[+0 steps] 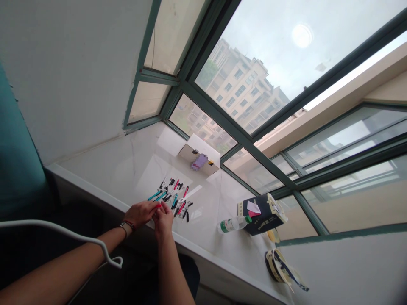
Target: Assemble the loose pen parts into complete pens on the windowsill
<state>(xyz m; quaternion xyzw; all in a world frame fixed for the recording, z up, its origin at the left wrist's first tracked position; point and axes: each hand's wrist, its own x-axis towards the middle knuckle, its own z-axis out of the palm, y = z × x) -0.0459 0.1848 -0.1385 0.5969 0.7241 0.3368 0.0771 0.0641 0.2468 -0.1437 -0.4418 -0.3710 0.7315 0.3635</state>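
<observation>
My left hand (139,212) and my right hand (163,218) meet over the front edge of the white counter (203,231). Pinched at their fingertips is a small red pen part (158,206); the fingers cover most of it. Just beyond my hands lie scattered pens and pen parts: a teal pen (154,195), a red pen (181,207), another red piece (177,184) and several black pieces, one a black pen part (187,216). Both hands are closed. A bracelet (127,225) circles my left wrist.
A white board (203,159) bearing a blurred purple item leans by the window. To the right stand a tilted-looking plastic bottle (233,224), a dark paper bag (262,214) and a round container with a strap (276,264). A white cable (63,231) crosses in front of my left arm.
</observation>
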